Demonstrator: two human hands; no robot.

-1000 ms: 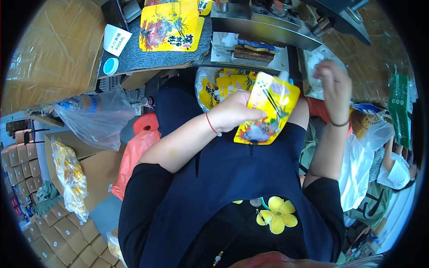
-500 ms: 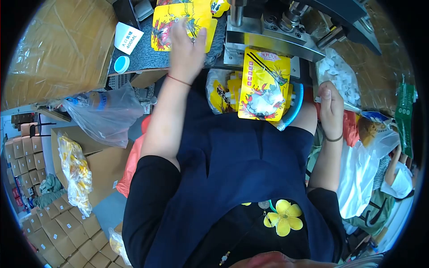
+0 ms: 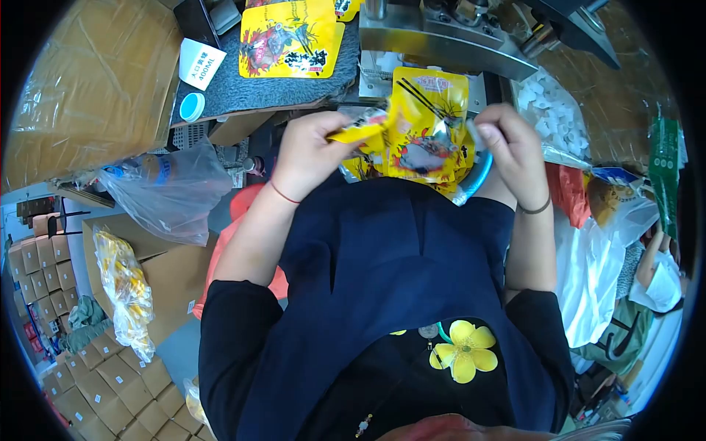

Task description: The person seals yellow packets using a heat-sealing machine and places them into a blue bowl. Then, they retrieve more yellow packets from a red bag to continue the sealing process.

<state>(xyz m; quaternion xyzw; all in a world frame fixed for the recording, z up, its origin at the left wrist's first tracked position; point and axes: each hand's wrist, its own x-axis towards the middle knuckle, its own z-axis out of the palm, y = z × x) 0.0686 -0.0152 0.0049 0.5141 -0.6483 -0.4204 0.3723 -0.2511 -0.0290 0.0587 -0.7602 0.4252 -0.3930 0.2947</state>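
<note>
My left hand [image 3: 312,151] is closed on the edge of a yellow printed pouch [image 3: 368,128], which is tilted and blurred in front of the machine. Another yellow pouch [image 3: 430,125], with chopsticks printed on it, hangs upright below the metal machine [image 3: 448,40]. To its right, my right hand [image 3: 518,151] has thumb and forefinger pressed together near the pouch's edge; what they pinch is too blurred to make out. More yellow pouches [image 3: 290,48] lie stacked on the dark worktop [image 3: 294,95]. Behind the hanging pouch, a blue-rimmed container [image 3: 478,180] with yellow pouches is partly hidden.
A bag of small white plastic pieces [image 3: 548,114] stands at the right. A blue cap [image 3: 193,107] and a white label [image 3: 201,65] sit on the worktop's left end. Cardboard boxes [image 3: 110,382] fill the lower left. Another person's arm [image 3: 651,261] shows at far right.
My left hand has come from the pouch stack toward the machine, bringing a pouch. My right hand has moved left and up, closer to the hanging pouch.
</note>
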